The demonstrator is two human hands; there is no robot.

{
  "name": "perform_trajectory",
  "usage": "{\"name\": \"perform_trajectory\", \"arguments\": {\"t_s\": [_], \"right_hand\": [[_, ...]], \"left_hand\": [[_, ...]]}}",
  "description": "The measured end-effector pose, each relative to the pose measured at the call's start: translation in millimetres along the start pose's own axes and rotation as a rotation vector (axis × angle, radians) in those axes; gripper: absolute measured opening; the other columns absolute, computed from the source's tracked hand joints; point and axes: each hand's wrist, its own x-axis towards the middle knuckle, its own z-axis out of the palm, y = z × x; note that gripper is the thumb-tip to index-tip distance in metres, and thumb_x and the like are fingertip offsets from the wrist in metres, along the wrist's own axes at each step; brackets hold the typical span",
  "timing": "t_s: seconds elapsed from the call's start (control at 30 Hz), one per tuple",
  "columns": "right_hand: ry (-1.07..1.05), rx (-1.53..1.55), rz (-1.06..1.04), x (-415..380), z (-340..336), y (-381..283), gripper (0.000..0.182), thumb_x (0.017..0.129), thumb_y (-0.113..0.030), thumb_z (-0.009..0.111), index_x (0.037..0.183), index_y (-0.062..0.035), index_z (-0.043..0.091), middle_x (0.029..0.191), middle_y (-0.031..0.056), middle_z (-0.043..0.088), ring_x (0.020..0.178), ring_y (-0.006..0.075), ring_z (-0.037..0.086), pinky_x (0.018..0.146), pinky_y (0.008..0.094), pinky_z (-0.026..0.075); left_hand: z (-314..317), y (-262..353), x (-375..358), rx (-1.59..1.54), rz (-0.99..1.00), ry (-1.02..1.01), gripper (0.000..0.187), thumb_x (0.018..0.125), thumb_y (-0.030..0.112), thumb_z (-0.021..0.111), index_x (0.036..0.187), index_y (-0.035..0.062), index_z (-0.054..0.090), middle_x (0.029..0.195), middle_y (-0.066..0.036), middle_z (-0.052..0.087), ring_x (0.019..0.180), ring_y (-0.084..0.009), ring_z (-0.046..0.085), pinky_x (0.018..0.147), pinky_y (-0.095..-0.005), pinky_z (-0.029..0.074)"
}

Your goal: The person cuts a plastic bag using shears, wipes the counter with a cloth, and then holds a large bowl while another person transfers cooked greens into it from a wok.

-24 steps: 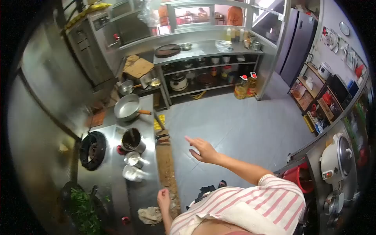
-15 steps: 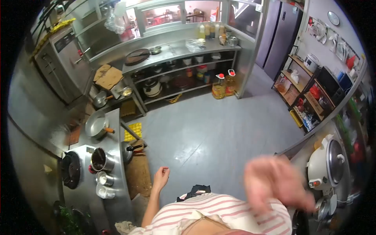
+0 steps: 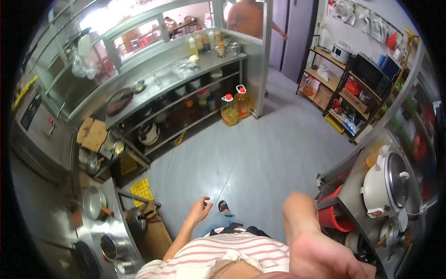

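Note:
My left hand hangs open over the grey floor, fingers apart and holding nothing, just right of the stove counter. My right arm is raised close to the camera with the elbow bent. Its hand is not visible. My striped shirt fills the bottom of the view, and one sandalled foot shows below the left hand.
A steel shelf table with pots stands at the back, with two oil bottles at its end. Right: a white rice cooker, a red bucket, stocked shelves. Another person stands at the doorway.
The view has swung right, away from the stove. My left hand left the counter edge and now hangs free. My right arm came up from pointing forward to close by the camera.

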Motion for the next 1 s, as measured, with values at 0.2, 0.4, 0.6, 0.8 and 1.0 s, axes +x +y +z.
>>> {"name": "perform_trajectory", "arguments": {"t_s": [0.2, 0.4, 0.6, 0.8, 1.0], "right_hand": [[-0.118, 0.079, -0.004, -51.7, -43.7, 42.0, 0.027, 0.080, -0.012, 0.049, 0.105, -0.0015, 0.047, 0.099, 0.0039, 0.043, 0.097, 0.0160, 0.042, 0.087, 0.0262, 0.037], [-0.086, 0.150, 0.051, -61.1, -75.8, 35.6, 0.023, 0.085, -0.004, 0.040, 0.107, 0.0035, 0.042, 0.100, 0.0080, 0.046, 0.101, 0.0159, 0.044, 0.087, 0.0244, 0.039], [-0.847, -1.388, -0.473, -39.0, -139.1, 43.8, 0.025, 0.085, -0.008, 0.042, 0.108, 0.0025, 0.045, 0.104, 0.0113, 0.048, 0.101, 0.0182, 0.046, 0.085, 0.0271, 0.040], [-0.554, -0.873, -0.255, -34.0, -175.8, 74.5, 0.028, 0.084, -0.017, 0.046, 0.108, -0.0006, 0.047, 0.103, 0.0120, 0.049, 0.098, 0.0195, 0.047, 0.082, 0.0318, 0.041], [-0.468, -0.779, -0.186, -63.8, -190.4, 103.6, 0.032, 0.083, -0.025, 0.049, 0.107, -0.0038, 0.049, 0.101, 0.0127, 0.050, 0.095, 0.0209, 0.048, 0.080, 0.0366, 0.042]], "left_hand": [[-44.1, 22.0, 111.4, -0.011, 0.064, -0.032, 0.034, 0.080, 0.024, 0.055, 0.106, 0.0027, 0.050, 0.078, -0.016, 0.060, 0.070, -0.0265, 0.060, 0.064, -0.0351, 0.046], [-47.1, 67.5, 182.9, 0.196, 0.131, -0.072, 0.033, 0.081, 0.025, 0.054, 0.106, 0.0032, 0.050, 0.080, -0.015, 0.061, 0.073, -0.0279, 0.060, 0.065, -0.0360, 0.047], [0.5, 104.4, 205.4, 0.240, 0.207, -0.169, 0.034, 0.080, 0.027, 0.054, 0.104, 0.0032, 0.051, 0.081, -0.015, 0.062, 0.075, -0.0296, 0.060, 0.068, -0.0370, 0.047], [39.1, 99.8, 203.8, 0.257, 0.178, -0.210, 0.034, 0.079, 0.027, 0.054, 0.102, 0.0025, 0.053, 0.080, -0.017, 0.062, 0.076, -0.0308, 0.060, 0.068, -0.0374, 0.047], [31.5, 76.1, 220.1, 0.241, 0.042, -0.187, 0.034, 0.079, 0.027, 0.053, 0.104, 0.0031, 0.053, 0.081, -0.017, 0.062, 0.079, -0.0307, 0.059, 0.071, -0.0374, 0.046]]}}
